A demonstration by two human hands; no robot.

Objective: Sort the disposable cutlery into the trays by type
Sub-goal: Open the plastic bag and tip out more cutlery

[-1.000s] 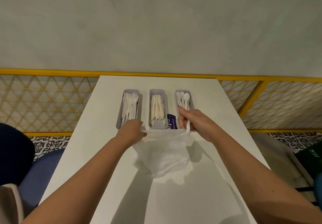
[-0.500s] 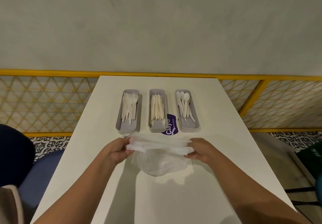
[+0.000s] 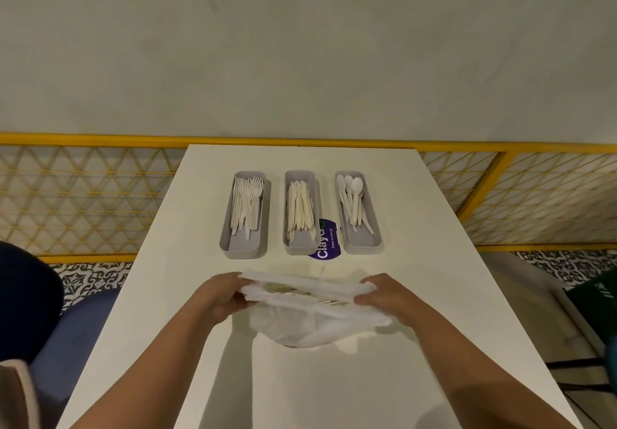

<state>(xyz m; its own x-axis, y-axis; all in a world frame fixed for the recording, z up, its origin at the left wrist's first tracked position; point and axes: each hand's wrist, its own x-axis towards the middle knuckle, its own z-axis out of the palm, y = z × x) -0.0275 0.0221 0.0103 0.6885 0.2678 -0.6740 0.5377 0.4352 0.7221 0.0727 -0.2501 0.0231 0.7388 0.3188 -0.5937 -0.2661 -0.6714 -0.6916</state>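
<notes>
Three grey trays stand side by side on the white table (image 3: 417, 261). The left tray (image 3: 242, 248) holds white forks (image 3: 246, 203), the middle tray (image 3: 300, 248) holds cream knives (image 3: 300, 210), and the right tray (image 3: 364, 245) holds white spoons (image 3: 353, 198). Nearer to me lies a white plastic bag (image 3: 307, 321). My left hand (image 3: 222, 298) grips its left edge and my right hand (image 3: 389, 298) grips its right edge, holding the mouth apart. Some pale cutlery shows dimly inside the opening.
A round purple sticker (image 3: 325, 243) sits on the table between the middle and right trays. A yellow mesh railing (image 3: 83, 195) runs behind the table. A blue chair (image 3: 73, 338) stands at the left, and a dark green object (image 3: 594, 291) at the right.
Both hands have brought the bag down from in front of the trays onto the table nearer to me. The bag's mouth is now pulled wider.
</notes>
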